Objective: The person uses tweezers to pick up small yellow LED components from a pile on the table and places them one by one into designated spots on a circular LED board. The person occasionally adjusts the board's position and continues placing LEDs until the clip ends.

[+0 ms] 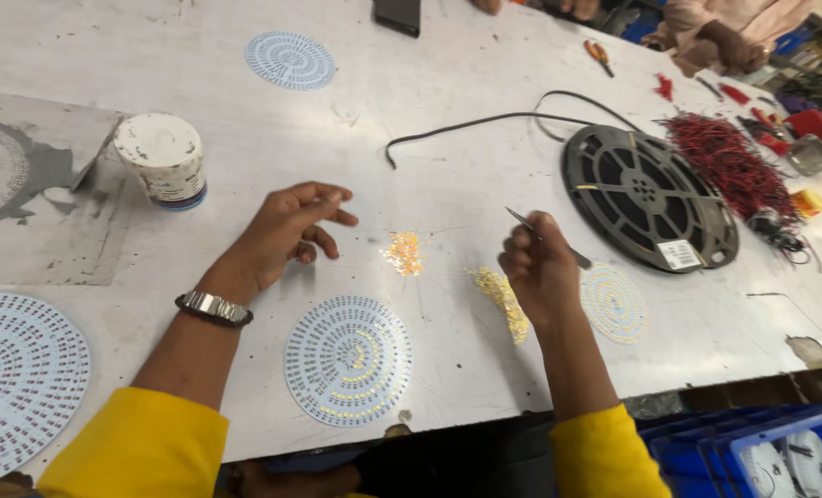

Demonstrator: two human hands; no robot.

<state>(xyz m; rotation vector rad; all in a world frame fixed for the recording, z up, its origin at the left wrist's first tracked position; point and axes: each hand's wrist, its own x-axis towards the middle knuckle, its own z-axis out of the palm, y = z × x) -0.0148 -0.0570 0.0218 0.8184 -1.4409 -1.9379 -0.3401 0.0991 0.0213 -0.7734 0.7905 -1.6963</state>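
The fingers (520,242) of the right hand (538,270) are closed around thin metal tweezers (524,221), whose tip points up and to the left. The fingers (323,195) of the left hand (286,231) are loosely curled with small gaps between them, holding nothing and hovering just above the table (448,83).

I take the round white circuit board (348,360) near the table's front edge as landmark. Above it and slightly right, between the 2 hands, lies a small heap of tiny yellow parts (404,253). A second, longer heap of yellow parts (505,302) lies to its right, just beside the right hand. Further right, partly behind that wrist, is another round board (616,304). Beyond this one rests a black reel (646,195), with a bundle of red wires (732,166) next to it. Above and left of the landmark stands a white jar (164,159). At the far left, a larger round board (19,373) lies near the edge. The left wrist carries a metal watch (214,308).
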